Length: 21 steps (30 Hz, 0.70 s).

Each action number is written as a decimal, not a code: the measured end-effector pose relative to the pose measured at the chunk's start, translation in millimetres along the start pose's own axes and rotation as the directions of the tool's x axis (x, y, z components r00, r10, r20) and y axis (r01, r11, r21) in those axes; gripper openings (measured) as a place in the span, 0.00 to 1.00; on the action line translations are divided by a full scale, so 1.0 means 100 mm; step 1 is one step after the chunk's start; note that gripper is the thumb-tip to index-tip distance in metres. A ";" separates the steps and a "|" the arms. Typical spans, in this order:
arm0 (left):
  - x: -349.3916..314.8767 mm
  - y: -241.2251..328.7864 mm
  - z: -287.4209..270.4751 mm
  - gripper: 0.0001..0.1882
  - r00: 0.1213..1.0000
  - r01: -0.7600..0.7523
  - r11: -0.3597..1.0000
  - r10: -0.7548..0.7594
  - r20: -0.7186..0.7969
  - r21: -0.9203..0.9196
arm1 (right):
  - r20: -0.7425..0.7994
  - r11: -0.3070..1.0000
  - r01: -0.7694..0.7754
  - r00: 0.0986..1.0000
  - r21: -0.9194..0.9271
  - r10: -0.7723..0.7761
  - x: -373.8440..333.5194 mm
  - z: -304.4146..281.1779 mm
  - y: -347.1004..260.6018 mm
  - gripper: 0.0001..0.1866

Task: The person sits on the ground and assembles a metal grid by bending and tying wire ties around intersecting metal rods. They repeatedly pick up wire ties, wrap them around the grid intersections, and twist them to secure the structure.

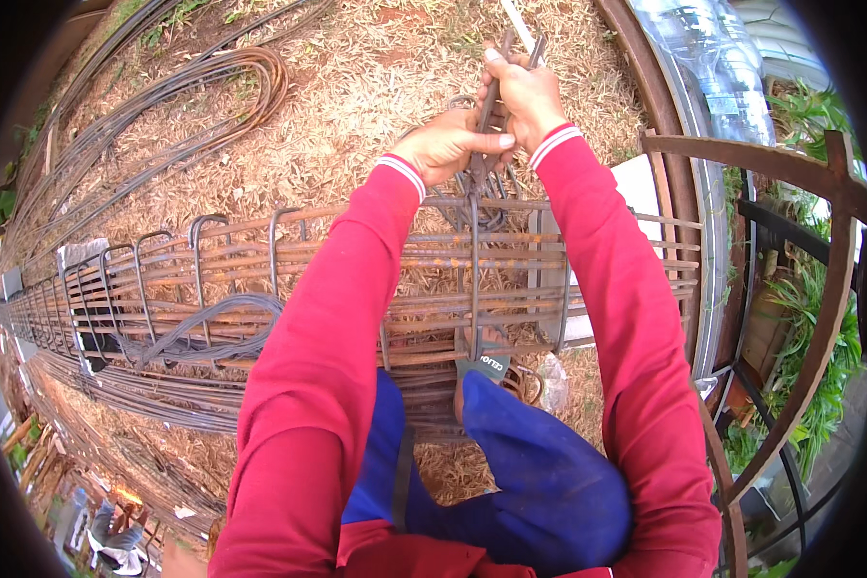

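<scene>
Beyond the near rebar cage (433, 252), my two hands meet at the upper middle around a pair of dark, rusty pincers (489, 104). My right hand (532, 96) is closed round the handles, which point away from me. Close by, my left hand (445, 146) wraps the lower part of the tool, its thumb laid across. The jaws point toward me, at the top of a stirrup (474, 279) where it meets a long bar. Any tie wire in the jaws is too small to make out.
A bundle of thin wire (217, 323) lies over the cage at left. Long bent bars (250, 82) rest on dry leaves at upper left. At right stands a rusty curved metal frame (843, 183). My sandalled foot (482, 364) is by the cage's near side.
</scene>
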<state>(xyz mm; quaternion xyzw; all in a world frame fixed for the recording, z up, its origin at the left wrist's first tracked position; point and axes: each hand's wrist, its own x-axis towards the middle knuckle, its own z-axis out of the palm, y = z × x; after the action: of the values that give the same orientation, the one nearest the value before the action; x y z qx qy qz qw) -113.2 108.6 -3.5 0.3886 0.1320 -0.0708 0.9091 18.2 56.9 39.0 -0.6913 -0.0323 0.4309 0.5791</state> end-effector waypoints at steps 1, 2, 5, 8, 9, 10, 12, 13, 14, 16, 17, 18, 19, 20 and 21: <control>-0.02 -0.02 0.01 0.29 0.999 0.013 1.000 -0.012 0.033 -0.020 | -0.180 0.993 -0.032 0.984 -0.111 0.012 -0.02 0.05 0.00 0.09; -0.02 -0.01 0.00 0.30 1.000 0.019 0.999 -0.018 0.019 -0.028 | -0.238 0.998 -0.020 0.971 -0.062 0.005 -0.03 0.08 -0.01 0.09; 0.05 -0.02 0.08 0.31 0.997 -0.060 0.933 0.072 -0.022 0.354 | -0.203 0.995 -0.035 0.978 0.088 0.052 -0.06 -0.03 -0.05 0.09; 0.19 -0.02 0.20 0.13 0.983 0.111 0.938 -0.054 -0.176 0.329 | 0.168 0.994 0.106 0.980 0.013 -0.107 -0.07 -0.29 -0.07 0.16; 0.20 -0.02 0.20 0.11 0.972 0.154 0.966 -0.110 -0.209 0.207 | 0.266 0.977 0.197 0.941 0.081 -0.212 -0.06 -0.36 -0.06 0.19; 0.23 -0.03 0.22 0.08 0.969 0.156 0.985 -0.138 -0.205 0.076 | 0.295 0.979 0.158 0.937 0.125 -0.189 -0.05 -0.43 -0.04 0.22; 0.26 -0.05 0.21 0.03 0.977 0.174 0.983 -0.179 -0.118 -0.053 | 0.349 0.966 0.117 0.917 0.231 -0.195 -0.03 -0.53 -0.01 0.28; 0.27 -0.06 0.19 0.03 0.984 0.171 0.984 -0.173 -0.044 -0.053 | 0.411 0.948 0.096 0.884 0.304 -0.222 -0.02 -0.56 0.00 0.30; 0.28 -0.06 0.16 0.03 0.982 0.188 0.981 -0.187 0.027 -0.048 | 0.448 0.927 0.061 0.863 0.371 -0.236 0.01 -0.58 0.01 0.33; 0.29 -0.06 0.12 0.02 0.971 0.190 0.980 -0.178 0.161 -0.062 | 0.554 0.895 -0.004 0.787 0.445 -0.272 0.04 -0.57 0.00 0.29; 0.28 -0.05 0.10 0.03 0.970 0.198 0.977 -0.182 0.163 -0.085 | 0.546 0.909 -0.020 0.804 0.417 -0.233 0.05 -0.55 -0.02 0.26; 0.24 -0.05 0.09 0.03 0.971 0.186 0.977 -0.166 0.172 -0.108 | 0.569 0.923 -0.047 0.799 0.382 -0.195 0.07 -0.49 -0.04 0.22; 0.21 -0.03 0.10 0.04 0.970 0.180 0.977 -0.156 0.184 -0.118 | 0.540 0.938 -0.068 0.831 0.341 -0.136 0.08 -0.43 -0.08 0.19; 0.18 -0.01 0.11 0.08 0.972 0.231 0.953 -0.215 0.100 -0.196 | 0.355 0.956 0.025 0.926 0.291 -0.132 0.05 -0.35 -0.06 0.13; 0.14 0.01 0.14 0.09 0.994 0.105 0.983 -0.099 0.050 -0.152 | 0.243 0.975 0.062 0.963 0.211 -0.114 0.05 -0.25 -0.07 0.13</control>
<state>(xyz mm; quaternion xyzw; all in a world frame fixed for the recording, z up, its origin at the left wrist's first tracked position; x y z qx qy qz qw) -96.7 98.9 2.4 0.3082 0.1376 -0.1151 0.9343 40.6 42.6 41.4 -0.5660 -0.0933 0.4906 0.6560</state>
